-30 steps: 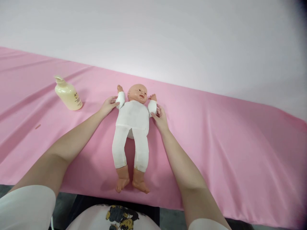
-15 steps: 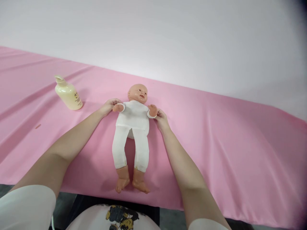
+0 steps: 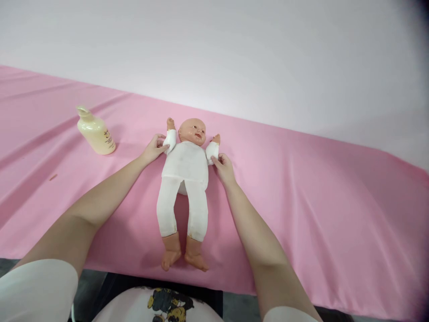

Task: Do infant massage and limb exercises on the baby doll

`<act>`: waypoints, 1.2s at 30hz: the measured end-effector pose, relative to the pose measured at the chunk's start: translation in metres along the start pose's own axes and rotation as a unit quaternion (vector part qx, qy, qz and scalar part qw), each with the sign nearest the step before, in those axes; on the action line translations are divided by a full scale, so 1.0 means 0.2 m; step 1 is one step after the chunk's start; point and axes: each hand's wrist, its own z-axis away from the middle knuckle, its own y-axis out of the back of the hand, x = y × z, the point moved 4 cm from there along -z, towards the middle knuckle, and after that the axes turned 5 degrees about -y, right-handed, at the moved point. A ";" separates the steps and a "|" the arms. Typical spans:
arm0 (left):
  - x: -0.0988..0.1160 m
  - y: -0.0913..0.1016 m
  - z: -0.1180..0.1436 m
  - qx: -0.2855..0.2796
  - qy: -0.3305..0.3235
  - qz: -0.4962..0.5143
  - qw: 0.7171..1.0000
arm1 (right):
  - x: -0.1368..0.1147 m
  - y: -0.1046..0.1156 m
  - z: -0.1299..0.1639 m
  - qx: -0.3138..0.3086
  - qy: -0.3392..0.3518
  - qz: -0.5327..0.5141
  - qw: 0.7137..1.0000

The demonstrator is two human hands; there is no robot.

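A baby doll (image 3: pixel 186 163) with a white cloth body lies on its back, head away from me and bare feet toward me. Both of its arms point up beside the head. My left hand (image 3: pixel 156 146) grips the doll's arm on the left, thumb in front and fingers behind. On the other side, my right hand (image 3: pixel 224 167) pinches the doll's arm at the white sleeve. Parts of my fingers are hidden behind the doll's arms.
A pale yellow pump bottle (image 3: pixel 96 133) stands to the left of the doll. A small reddish-brown mark or scrap (image 3: pixel 53 177) lies nearer on the pink cloth (image 3: pixel 318 214). Behind the table rises a white wall (image 3: pixel 234 53).
The doll's arms have swung from pointing toward me to pointing up beside its head. My hands stay at its sides, the left slightly turned, thumbs now in front of the arms.
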 end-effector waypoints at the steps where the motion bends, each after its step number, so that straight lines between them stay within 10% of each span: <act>1: 0.01 0.00 0.00 0.004 -0.011 -0.034 0.999 | 0.00 0.01 0.01 0.013 -0.008 0.005 1.000; 36: 0.05 -0.01 0.02 -0.047 -0.012 -0.238 0.970 | -0.03 0.00 0.02 0.007 0.028 0.000 1.000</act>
